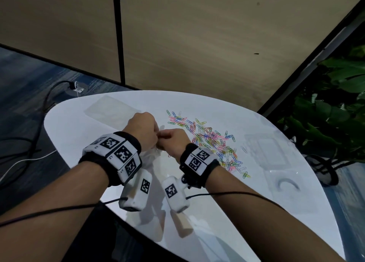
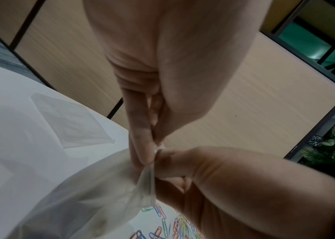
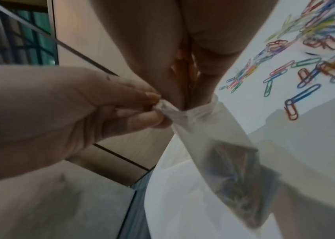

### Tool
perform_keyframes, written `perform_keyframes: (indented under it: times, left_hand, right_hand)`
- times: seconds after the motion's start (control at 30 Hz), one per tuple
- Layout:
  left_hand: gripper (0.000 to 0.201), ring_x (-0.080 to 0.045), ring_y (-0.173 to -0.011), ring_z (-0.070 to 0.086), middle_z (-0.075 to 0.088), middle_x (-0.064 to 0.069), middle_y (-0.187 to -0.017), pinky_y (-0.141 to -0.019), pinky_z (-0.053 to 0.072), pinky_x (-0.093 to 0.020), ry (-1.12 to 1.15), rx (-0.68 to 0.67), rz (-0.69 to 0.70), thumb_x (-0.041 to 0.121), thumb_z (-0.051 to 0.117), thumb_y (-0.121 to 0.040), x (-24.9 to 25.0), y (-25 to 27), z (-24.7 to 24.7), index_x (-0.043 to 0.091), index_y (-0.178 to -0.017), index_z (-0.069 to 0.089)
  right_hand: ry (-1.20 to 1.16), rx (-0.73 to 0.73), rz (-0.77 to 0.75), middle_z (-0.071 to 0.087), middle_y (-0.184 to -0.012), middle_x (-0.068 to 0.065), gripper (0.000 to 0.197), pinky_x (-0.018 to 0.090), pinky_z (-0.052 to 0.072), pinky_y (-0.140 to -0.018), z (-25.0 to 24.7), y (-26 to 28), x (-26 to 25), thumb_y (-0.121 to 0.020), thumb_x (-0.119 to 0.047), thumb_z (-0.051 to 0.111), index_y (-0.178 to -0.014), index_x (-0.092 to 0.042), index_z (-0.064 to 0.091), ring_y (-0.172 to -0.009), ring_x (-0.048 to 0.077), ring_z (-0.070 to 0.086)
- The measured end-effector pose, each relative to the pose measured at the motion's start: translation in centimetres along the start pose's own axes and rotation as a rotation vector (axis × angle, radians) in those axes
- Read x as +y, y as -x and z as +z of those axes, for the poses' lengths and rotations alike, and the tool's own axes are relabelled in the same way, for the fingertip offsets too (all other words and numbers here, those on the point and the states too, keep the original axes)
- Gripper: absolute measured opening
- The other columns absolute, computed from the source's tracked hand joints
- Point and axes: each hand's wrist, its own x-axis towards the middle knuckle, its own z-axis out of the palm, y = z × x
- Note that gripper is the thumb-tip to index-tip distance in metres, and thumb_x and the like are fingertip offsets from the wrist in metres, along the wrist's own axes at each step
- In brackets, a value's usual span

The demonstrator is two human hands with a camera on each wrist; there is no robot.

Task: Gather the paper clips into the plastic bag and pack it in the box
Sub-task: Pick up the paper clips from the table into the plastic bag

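Both my hands are up over the near part of the white table (image 1: 197, 212), close together. My left hand (image 1: 143, 130) pinches the gathered top of the plastic bag (image 3: 219, 145) between thumb and fingertips; my right hand (image 1: 173, 141) pinches the same twisted neck just beside it, fingers curled. The bag hangs below the two grips, cloudy and translucent. In the right wrist view a clump of coloured clips shows through its lower part; I cannot count them.

Beyond and right of my right hand, the loose paper clips (image 1: 215, 143) lie scattered on the table in a long band: pink, blue, green, yellow, too many and too tangled to count. Nothing lies between my hands and them.

Right of the scatter is the box (image 1: 264, 151), clear, flat, hard to make out against the white top; what it holds I cannot tell. Nearer, along the right edge, lies another clear flat piece (image 1: 284, 182) with a curved mark.

Far left on the table: one flat clear sheet (image 1: 112, 109).

Past the table: wood-toned wall panels (image 1: 197, 34), a leafy plant (image 1: 335, 103) at right, cables (image 1: 29, 143) on the floor at left.
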Motion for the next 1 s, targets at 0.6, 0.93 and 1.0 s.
perform_keyframes:
  times: [0.6,0.93,1.0]
  left_hand:
    - [0.026,-0.032,-0.092,0.075,0.075,-0.016,-0.103,-0.088,0.062,-0.04,0.041,0.055,-0.062,-0.003,0.058,-0.088,-3.0,0.0,-2.3,0.006,-0.105,0.077]
    - [0.03,-0.029,-0.101,0.07,0.074,-0.014,-0.106,-0.09,0.06,-0.038,-0.047,0.031,-0.042,-0.005,0.068,-0.083,-2.7,0.0,-2.6,0.006,-0.11,0.076]
    - [0.029,-0.028,-0.1,0.071,0.075,-0.013,-0.104,-0.09,0.06,-0.038,-0.056,0.027,-0.034,-0.005,0.068,-0.083,-2.6,0.2,-2.7,0.005,-0.109,0.076]
  right_hand:
    - [0.746,-0.032,-0.024,0.045,-0.15,0.005,0.044,0.032,0.033,-0.112,-5.6,-4.8,3.6,-0.103,-0.026,0.04,-0.145,-0.016,0.045,-0.137,0.024,0.043]
    - [1.334,-0.284,-0.334,-0.008,-0.165,0.007,0.065,0.049,0.012,-0.122,-3.0,-2.1,11.4,-0.101,-0.045,0.026,-0.155,-0.021,-0.001,-0.152,0.029,0.0]
    - [1.37,-0.222,-0.317,-0.01,-0.165,-0.001,0.061,0.056,0.009,-0.12,-4.4,-0.8,12.4,-0.103,-0.041,0.023,-0.155,-0.026,-0.004,-0.152,0.028,-0.004]
